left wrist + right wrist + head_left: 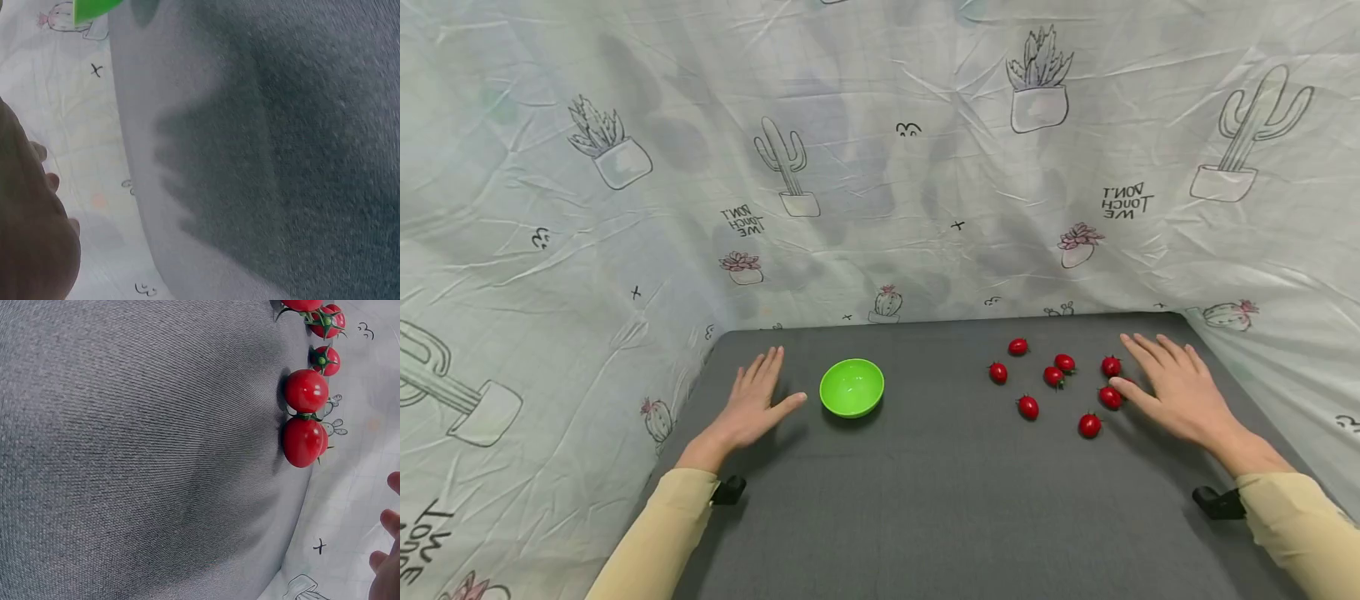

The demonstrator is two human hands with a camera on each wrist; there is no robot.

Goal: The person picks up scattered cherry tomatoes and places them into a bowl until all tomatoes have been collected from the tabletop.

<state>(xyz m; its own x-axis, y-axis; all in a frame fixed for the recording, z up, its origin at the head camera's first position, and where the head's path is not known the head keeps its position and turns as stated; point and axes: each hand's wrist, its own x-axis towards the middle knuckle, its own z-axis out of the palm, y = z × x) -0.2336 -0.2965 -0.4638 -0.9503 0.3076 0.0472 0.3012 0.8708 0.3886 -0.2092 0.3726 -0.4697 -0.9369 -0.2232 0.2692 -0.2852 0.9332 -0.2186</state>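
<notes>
A green bowl [852, 388] stands on the left part of the table, its inside bare. Just left of it my left hand [747, 410] hovers with straight fingers and the thumb spread toward the bowl, touching nothing. Several cherry tomatoes [1028, 407] with green stems lie scattered on the right half. My right hand [1180, 392] is held beside the rightmost tomatoes, fingers extended and holding nothing; its thumb overlaps one tomato [1109, 397] in the head view. In the right wrist view, tomatoes [306, 390] sit apart from the fingertips [390, 522]. A bowl edge [94, 7] shows in the left wrist view.
A dark grey cloth covers the table [887, 517]. Behind it and along both sides hangs a pale curtain [865, 167] printed with cacti. Black wrist straps [728, 490] show at both cuffs.
</notes>
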